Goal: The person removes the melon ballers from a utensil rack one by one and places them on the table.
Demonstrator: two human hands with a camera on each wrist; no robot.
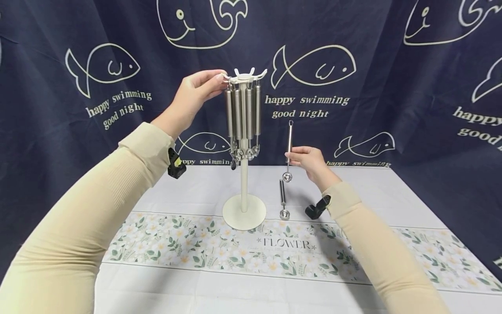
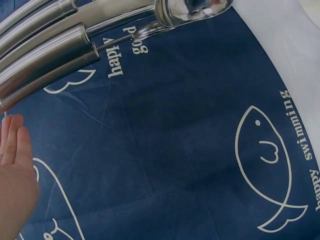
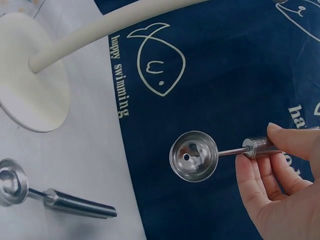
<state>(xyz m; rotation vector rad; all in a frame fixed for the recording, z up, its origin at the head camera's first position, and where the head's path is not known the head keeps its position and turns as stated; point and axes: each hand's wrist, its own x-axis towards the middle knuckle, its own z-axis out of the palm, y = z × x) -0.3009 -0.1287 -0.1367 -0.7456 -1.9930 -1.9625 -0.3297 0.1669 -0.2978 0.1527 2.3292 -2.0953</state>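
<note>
A white utensil stand (image 1: pixel 244 183) rises from a round base, with several steel-handled utensils (image 1: pixel 237 113) hanging from its top hooks. My left hand (image 1: pixel 201 87) is up at the stand's left side, thumb and fingers pinching the end of a hook there. In the left wrist view, only part of this left hand (image 2: pixel 17 175) shows, beside the hanging handles. My right hand (image 1: pixel 310 161) grips a steel melon baller (image 3: pixel 194 156) by its handle, bowl downward, to the right of the stand. A small hole shows in its bowl. Beneath it, another melon baller (image 1: pixel 283 200) lies on the table.
The table has a white cloth (image 1: pixel 188 187) with a floral band (image 1: pixel 176 244) across it. Behind stands a dark blue curtain (image 1: pixel 211 113) with fish drawings and lettering. The stand's round base (image 1: pixel 244 213) sits at the band's far edge.
</note>
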